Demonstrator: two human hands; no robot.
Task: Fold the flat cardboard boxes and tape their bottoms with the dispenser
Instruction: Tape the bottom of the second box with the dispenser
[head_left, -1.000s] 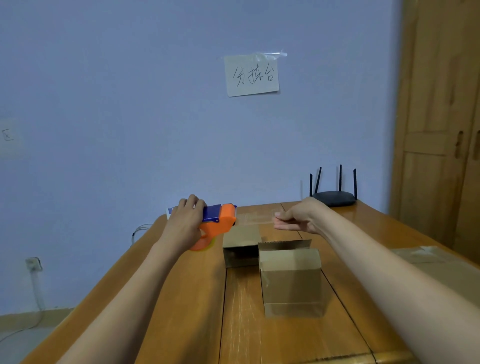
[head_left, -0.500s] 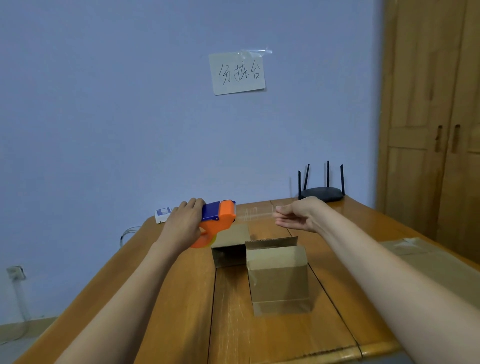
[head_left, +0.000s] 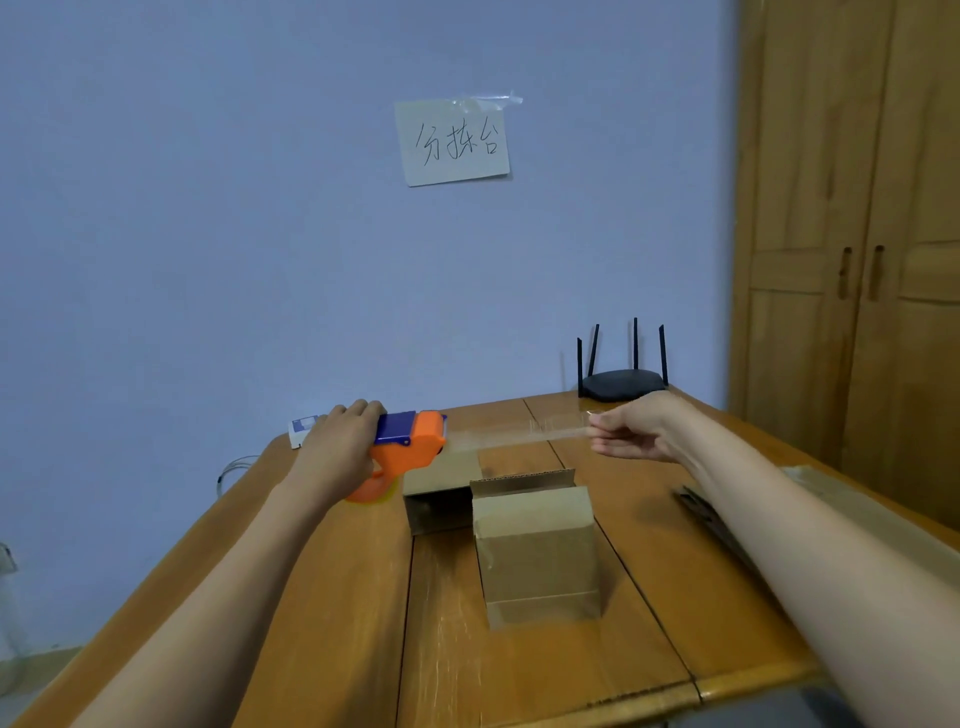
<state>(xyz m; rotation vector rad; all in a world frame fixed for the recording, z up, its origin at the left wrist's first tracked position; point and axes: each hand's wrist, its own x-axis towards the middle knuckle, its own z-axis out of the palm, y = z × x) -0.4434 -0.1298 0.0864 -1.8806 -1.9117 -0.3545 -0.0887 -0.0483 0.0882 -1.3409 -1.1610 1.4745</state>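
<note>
Wooden desk (head_left: 322, 597) against blue wall (head_left: 208, 234), router (head_left: 623, 383) at far right corner, left hand (head_left: 340, 452) gripping orange tape dispenser (head_left: 410, 447), right hand (head_left: 636, 428) pinching clear tape (head_left: 514, 434) above folded cardboard box (head_left: 537, 551), wooden wardrobe (head_left: 852, 260) right.

The left hand (head_left: 340, 447) grips the orange tape dispenser (head_left: 410, 449); the right hand (head_left: 641, 428) pinches the clear tape (head_left: 511, 435) stretched between them, above the folded box (head_left: 537, 551) on the counter (head_left: 332, 597).
</note>
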